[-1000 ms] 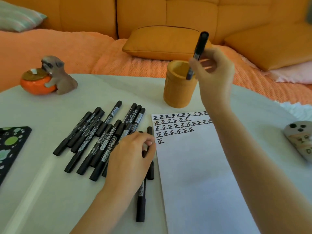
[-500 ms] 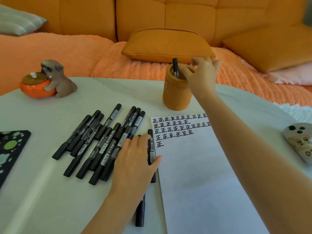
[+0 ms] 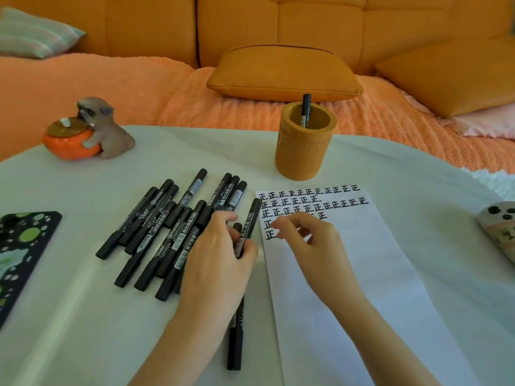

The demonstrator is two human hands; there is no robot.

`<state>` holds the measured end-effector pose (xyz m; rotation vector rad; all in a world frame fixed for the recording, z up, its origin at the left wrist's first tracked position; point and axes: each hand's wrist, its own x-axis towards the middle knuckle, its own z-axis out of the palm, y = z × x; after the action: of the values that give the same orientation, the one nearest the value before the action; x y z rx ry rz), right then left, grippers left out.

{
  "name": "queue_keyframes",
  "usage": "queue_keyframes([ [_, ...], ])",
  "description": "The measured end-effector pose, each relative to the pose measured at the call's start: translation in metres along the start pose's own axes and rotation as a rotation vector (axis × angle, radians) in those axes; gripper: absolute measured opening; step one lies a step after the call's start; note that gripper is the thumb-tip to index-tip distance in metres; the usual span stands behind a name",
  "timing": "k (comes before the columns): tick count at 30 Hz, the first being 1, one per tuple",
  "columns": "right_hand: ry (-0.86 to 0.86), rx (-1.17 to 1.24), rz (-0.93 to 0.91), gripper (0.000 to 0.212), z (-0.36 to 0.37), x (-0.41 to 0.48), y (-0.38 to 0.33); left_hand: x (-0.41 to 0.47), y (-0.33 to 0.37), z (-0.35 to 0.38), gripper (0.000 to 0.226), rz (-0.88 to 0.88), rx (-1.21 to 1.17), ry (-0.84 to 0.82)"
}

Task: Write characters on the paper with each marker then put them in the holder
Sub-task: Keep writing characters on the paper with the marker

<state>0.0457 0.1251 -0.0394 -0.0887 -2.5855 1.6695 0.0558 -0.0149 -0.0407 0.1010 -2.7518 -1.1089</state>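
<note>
A white tabletop [image 3: 83,330] carries a sheet of paper [image 3: 362,288], laid lengthwise toward the person so that rows of characters can fill it from the far edge; several rows are begun. Left of the paper lies a loose pile of markers [image 3: 167,227], probably those awaiting their turn. Just beyond the paper's far edge stands the orange holder [image 3: 305,154], within easy reach, with one upright marker [image 3: 306,105] inside. At the paper's left edge the left hand [image 3: 220,268] curls its fingers round a chosen marker [image 3: 250,218], seemingly to pass it across. The right hand [image 3: 312,240] hovers over the paper's written rows, fingers loosely bent, holding nothing.
</note>
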Motion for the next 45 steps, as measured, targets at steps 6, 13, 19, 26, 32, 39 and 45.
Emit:
queue_keyframes([
  [6,-0.146,0.217,0.095,0.026,0.009,-0.006,-0.012,-0.001,0.004,-0.002,0.035,0.109,-0.076,-0.009],
  [13,-0.056,0.436,0.126,0.021,0.003,-0.007,-0.010,-0.010,0.013,0.002,0.027,0.094,-0.297,-0.110],
  [19,-0.053,0.375,0.020,0.020,-0.002,-0.010,-0.009,-0.012,0.011,0.002,0.038,0.102,-0.221,-0.258],
  [26,-0.076,0.410,-0.006,0.017,-0.005,-0.009,-0.010,-0.014,0.012,0.000,0.027,0.117,-0.272,-0.309],
  [32,-0.115,0.446,0.008,0.020,-0.006,-0.009,-0.011,-0.014,0.014,-0.002,0.028,0.204,-0.235,-0.312],
  [39,-0.135,0.477,0.001,0.020,-0.008,-0.008,-0.012,-0.014,0.019,-0.002,0.031,0.099,-0.408,-0.322],
  [45,-0.101,0.496,-0.008,0.020,-0.011,-0.009,-0.013,-0.014,0.017,-0.006,0.023,0.137,-0.376,-0.355],
])
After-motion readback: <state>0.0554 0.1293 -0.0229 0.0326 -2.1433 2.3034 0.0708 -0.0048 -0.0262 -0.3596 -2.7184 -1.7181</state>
